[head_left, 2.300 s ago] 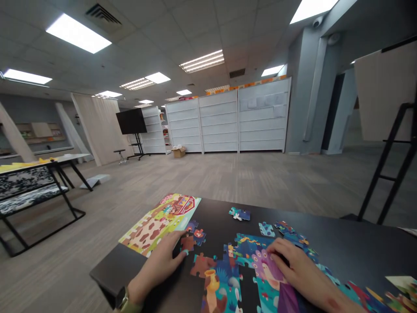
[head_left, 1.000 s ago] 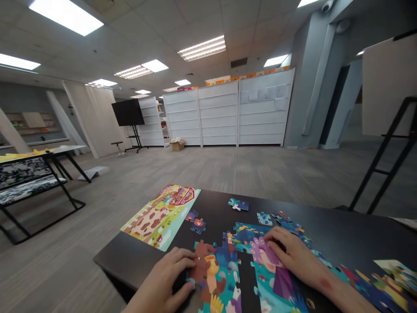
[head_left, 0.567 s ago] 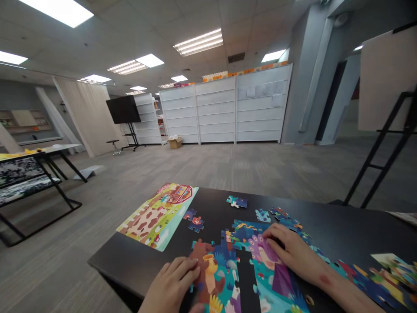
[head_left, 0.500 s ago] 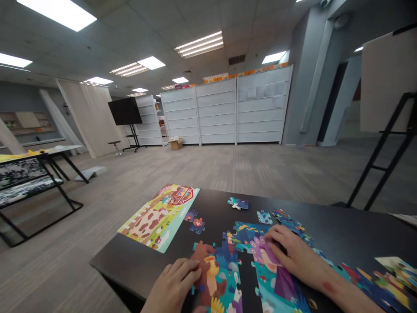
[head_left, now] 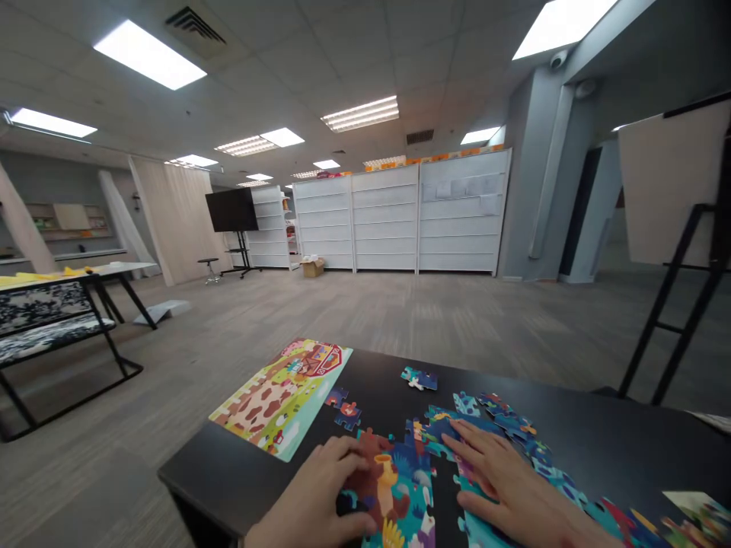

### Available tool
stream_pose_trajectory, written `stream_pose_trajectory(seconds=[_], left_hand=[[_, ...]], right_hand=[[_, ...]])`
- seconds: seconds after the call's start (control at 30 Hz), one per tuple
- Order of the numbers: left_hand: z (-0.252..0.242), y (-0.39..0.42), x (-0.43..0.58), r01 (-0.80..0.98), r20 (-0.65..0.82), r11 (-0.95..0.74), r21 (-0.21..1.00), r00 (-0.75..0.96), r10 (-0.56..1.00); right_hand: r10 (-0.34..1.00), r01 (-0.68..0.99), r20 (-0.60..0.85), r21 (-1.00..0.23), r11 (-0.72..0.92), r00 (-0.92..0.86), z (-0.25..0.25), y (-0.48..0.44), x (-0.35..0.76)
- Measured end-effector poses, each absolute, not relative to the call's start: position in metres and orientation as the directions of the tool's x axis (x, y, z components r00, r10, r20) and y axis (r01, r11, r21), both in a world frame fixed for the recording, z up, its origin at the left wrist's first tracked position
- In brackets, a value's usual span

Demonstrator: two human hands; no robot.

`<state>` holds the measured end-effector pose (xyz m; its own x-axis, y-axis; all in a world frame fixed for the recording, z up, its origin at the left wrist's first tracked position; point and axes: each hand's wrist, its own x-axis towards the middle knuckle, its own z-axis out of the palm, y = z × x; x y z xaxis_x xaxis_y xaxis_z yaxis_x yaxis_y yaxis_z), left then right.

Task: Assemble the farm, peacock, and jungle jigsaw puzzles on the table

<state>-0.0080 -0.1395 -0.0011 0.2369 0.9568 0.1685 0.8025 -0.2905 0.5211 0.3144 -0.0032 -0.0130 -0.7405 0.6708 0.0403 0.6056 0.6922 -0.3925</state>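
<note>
— Fingers [head_left: 347, 450] of the left hand [head_left: 317, 498] lie spread and flat on the bear section [head_left: 394, 487], gripping nothing. How about the other side?

— Same there. The right hand [head_left: 508, 495] is open, palm down, pressing on the blue-green section [head_left: 545, 473], fingertips aimed at eleven o'clock. Neither hand pinches a piece.

— Where do the two slabs sit?

— At the near edge of the black table [head_left: 605, 434], side by side, with a dark strip of tabletop showing between them. The bear section is at nine o'clock of that gap, the other at three.

— How would you close it well?

— My judgement: slide, don't lift. Flat palms spread the load, so joined pieces don't buckle apart. Let one hand anchor its slab while the other pushes across, and line up the knobs before pressing down.

— Anything in the way?

— Not that I can see. Loose pieces [head_left: 419, 377] lie at twelve o'clock, a pair [head_left: 343, 407] at eleven, and the farm puzzle [head_left: 279, 396] at ten, all apart from the gap. The likelier trouble is edge pieces riding over each other; low, even pressure should guard against that.
</note>
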Motion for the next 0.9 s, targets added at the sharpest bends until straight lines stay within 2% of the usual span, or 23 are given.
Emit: stream_pose_trajectory(seconds=[0.07, 0.17, 0.33, 0.63, 0.9], left_hand=[[-0.001, -0.123, -0.025, 0.762, 0.194, -0.288, 0.580, 0.214, 0.957], [-0.005, -0.090, -0.056, 0.817, 0.167, -0.253, 0.519, 0.194, 0.967], [-0.004, -0.060, -0.085, 0.831, 0.129, -0.274, 0.485, 0.242, 0.962], [0.003, -0.085, -0.079, 0.835, 0.185, -0.319, 0.448, 0.262, 0.947], [0.000, -0.102, -0.064, 0.783, 0.207, -0.434, 0.445, 0.382, 0.901]], right_hand=[[0.675, 0.608, 0.048, -0.390, 0.691, -0.737, -0.012, -0.004, 0.314], [0.686, 0.625, 0.021, -0.394, 0.674, -0.727, -0.008, -0.007, 0.312], [0.696, 0.647, -0.032, -0.402, 0.648, -0.717, 0.001, -0.013, 0.310], [0.683, 0.623, -0.031, -0.443, 0.645, -0.729, 0.004, -0.011, 0.311], [0.683, 0.620, -0.028, -0.449, 0.644, -0.730, 0.002, -0.011, 0.311]])
